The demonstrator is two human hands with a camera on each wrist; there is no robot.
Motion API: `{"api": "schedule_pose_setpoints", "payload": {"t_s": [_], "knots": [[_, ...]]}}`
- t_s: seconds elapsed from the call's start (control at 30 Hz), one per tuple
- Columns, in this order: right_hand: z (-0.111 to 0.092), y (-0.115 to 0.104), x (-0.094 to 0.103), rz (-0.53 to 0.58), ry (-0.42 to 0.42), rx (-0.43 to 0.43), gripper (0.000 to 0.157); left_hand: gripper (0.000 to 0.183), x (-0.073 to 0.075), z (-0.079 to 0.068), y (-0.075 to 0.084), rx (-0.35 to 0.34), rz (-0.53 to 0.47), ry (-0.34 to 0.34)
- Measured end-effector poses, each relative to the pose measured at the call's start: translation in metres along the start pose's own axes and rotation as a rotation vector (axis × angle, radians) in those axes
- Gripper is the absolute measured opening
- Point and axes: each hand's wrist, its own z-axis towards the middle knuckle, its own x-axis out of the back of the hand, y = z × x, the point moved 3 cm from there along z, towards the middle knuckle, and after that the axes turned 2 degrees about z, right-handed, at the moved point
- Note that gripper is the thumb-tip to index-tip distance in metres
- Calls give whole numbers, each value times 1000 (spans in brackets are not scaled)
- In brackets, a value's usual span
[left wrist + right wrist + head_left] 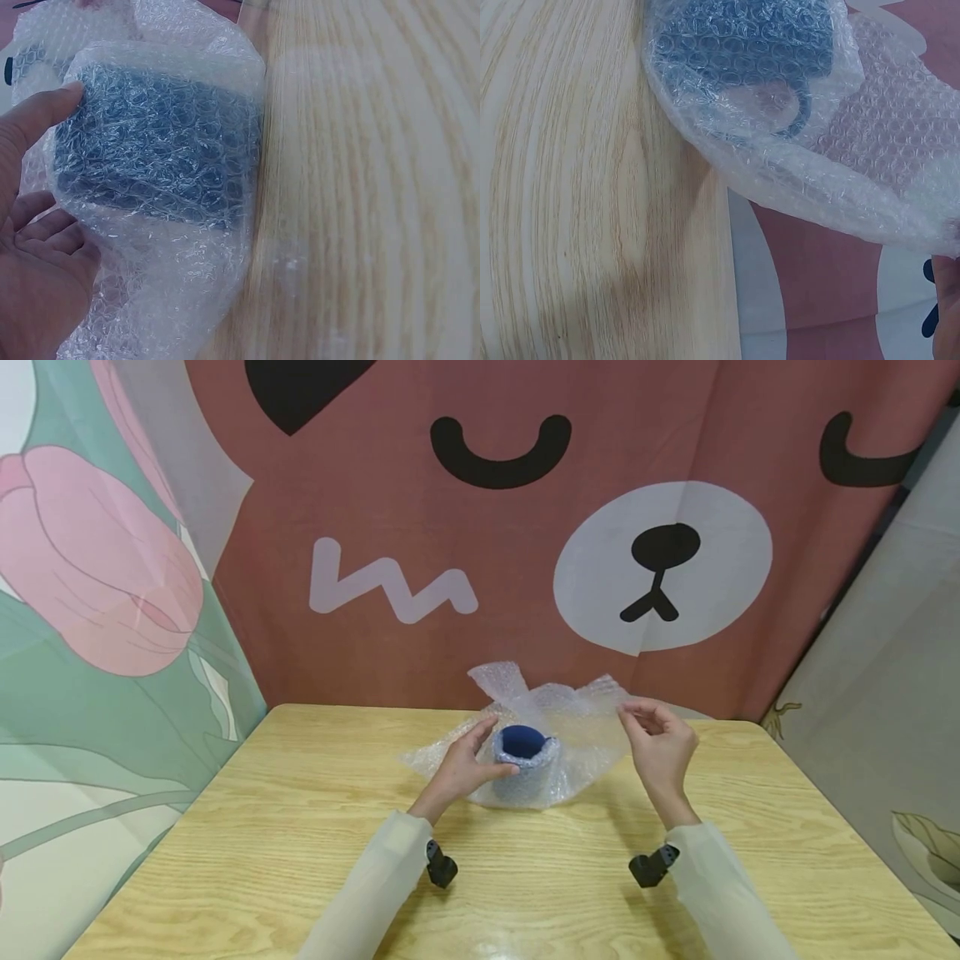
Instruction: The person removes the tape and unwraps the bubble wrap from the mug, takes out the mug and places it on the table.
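A blue mug (522, 742) stands upright on the table, its open top uncovered and its sides wrapped in clear bubble wrap (588, 756). My left hand (463, 766) holds the mug from the left through the wrap, thumb at the near side of the rim and fingers at the far side. Off to the right, my right hand (666, 750) pinches the loose edge of the sheet between thumb and fingers and holds it raised. Through the plastic, the right wrist view shows the mug's handle (804, 112) on the side facing that hand.
The wooden table (517, 877) carries the sheet, which spreads behind and beside the mug. A curtain (510, 543) with a printed bear hangs right at the table's far edge. A small black camera (441, 865) is strapped at the left wrist, another (651, 867) at the right.
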Motion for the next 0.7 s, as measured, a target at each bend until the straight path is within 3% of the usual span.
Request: {"api": "schedule_pose_setpoints", "payload": {"t_s": [0.37,0.53,0.7], "knots": [[0,15,3,-24,-12,4,9,81,0,1,4,-47,14,6],[0,38,6,-42,-14,-28,11,81,-1,0,4,-57,0,-3],[0,46,10,-68,2,-94,14,84,-2,0,4,-41,24,1]]}}
